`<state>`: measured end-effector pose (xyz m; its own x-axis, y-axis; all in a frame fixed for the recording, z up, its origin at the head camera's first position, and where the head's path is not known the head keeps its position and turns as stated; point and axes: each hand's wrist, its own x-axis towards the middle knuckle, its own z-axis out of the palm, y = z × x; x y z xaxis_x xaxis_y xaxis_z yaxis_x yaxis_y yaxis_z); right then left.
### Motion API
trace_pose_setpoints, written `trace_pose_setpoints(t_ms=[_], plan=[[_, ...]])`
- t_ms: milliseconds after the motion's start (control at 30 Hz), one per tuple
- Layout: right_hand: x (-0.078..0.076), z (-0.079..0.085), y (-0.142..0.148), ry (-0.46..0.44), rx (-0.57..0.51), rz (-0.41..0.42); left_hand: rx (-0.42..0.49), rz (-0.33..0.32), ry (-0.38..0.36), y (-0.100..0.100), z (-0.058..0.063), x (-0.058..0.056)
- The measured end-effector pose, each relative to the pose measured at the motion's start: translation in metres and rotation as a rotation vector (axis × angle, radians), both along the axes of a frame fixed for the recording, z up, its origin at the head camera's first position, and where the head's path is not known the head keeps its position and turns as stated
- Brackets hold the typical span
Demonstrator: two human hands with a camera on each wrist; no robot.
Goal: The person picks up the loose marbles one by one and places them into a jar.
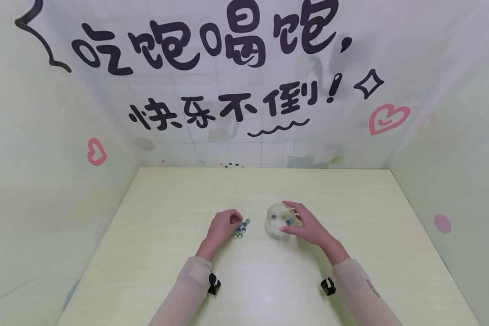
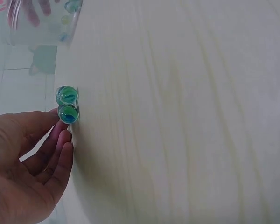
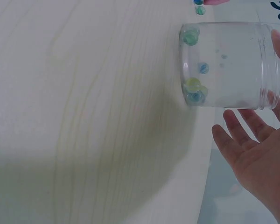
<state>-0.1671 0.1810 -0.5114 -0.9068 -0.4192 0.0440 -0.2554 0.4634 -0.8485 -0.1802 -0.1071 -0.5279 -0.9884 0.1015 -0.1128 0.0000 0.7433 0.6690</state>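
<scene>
Several glass marbles [image 1: 244, 230], green and blue, lie grouped on the table left of the middle. My left hand [image 1: 225, 225] is bent over them, thumb and fingertips right at the group's left side. In the left wrist view two swirled marbles [image 2: 67, 113] partly hide those fingertips, so I cannot tell whether a marble is between them. My right hand [image 1: 310, 225] holds a clear plastic jar [image 3: 231, 65] near its threaded rim, thumb on one side and fingers on the other. The jar stands upright, lidless, with several marbles [image 3: 194, 88] at its bottom.
The pale wood-grain table [image 1: 277, 285] meets a printed cloth backdrop [image 1: 228, 149] at its far edge, with more cloth at both sides. A black wrist camera mount [image 1: 214, 284] sits by the left sleeve, another [image 1: 328, 286] by the right.
</scene>
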Motion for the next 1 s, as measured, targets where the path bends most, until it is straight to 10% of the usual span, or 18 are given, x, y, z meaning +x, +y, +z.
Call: trace_pose_setpoints(t_ms=[1000], plan=[[0.0005,-0.0017,0.0,-0.002,0.01,-0.005,0.013,0.027,0.0,-0.005,-0.0028,-0.0008]])
